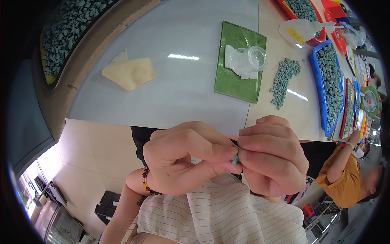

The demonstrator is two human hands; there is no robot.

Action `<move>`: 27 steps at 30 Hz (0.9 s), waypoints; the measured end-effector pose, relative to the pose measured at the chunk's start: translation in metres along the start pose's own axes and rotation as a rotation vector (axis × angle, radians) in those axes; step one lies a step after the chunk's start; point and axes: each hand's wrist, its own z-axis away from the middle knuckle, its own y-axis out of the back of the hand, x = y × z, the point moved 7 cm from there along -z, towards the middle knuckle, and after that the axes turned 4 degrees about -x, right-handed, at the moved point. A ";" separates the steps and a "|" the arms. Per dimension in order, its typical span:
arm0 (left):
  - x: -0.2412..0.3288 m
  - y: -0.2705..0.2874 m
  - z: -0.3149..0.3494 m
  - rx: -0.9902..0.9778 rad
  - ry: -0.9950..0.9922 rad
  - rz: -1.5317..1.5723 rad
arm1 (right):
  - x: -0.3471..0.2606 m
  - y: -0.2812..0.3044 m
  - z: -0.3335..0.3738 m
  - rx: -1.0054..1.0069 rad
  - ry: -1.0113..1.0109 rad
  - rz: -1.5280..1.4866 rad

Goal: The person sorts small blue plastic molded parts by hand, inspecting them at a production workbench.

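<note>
Close to my body, just off the table's front edge, both hands meet fingertip to fingertip. Between them is a small blue-green piece [235, 160], mostly covered by the fingers. My left hand [185, 156] pinches it with thumb and forefinger, and a beaded bracelet circles that wrist. My right hand [276, 156] is closed, its fingertips pressed against the same piece from the other side. On the table ahead lies a green glass-like plate [235, 87], bearing a white paper [246, 74] and a small clear round cup [256, 59].
A crumpled cream cloth [136, 74] lies left on the grey tabletop [178, 101]. Loose blue-green pieces [284, 79] are heaped right of the plate, beside a blue tray [322, 103] of more. A squeeze bottle [298, 30] stands behind. A person in an orange shirt [341, 179] works at the right.
</note>
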 end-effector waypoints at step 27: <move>0.007 0.018 -0.006 -0.131 0.249 0.017 | 0.087 0.167 0.039 0.485 -0.557 0.827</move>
